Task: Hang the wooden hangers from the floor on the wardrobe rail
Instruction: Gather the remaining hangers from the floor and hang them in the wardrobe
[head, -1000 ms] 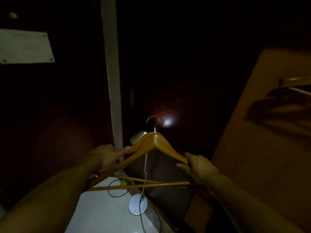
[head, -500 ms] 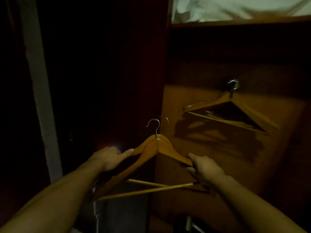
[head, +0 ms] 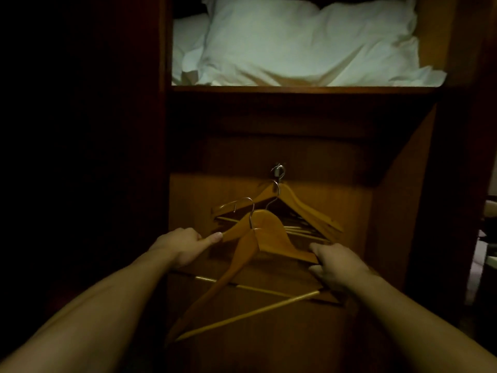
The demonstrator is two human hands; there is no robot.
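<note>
I hold two wooden hangers (head: pixel 269 235) with metal hooks in front of an open wardrobe. My left hand (head: pixel 185 246) grips the left shoulder of one hanger. My right hand (head: pixel 336 265) grips the right ends of both. The two have come apart: the nearer hanger's left arm (head: pixel 223 286) drops down to the lower left. Behind them, other wooden hangers (head: pixel 298 205) hang from a metal rail fitting (head: pixel 278 169) on the wardrobe's back panel. The held hooks are below and left of that fitting.
A shelf (head: pixel 295 88) above the hanging space holds white pillows (head: pixel 295 41). Wardrobe side walls stand at left (head: pixel 164 130) and right (head: pixel 419 184). The room to the left is dark; a pale strip (head: pixel 484 251) shows at the far right.
My view has swung right and up from the dark door to face the wardrobe. The held hangers have moved toward the hanging ones, and the two have spread apart.
</note>
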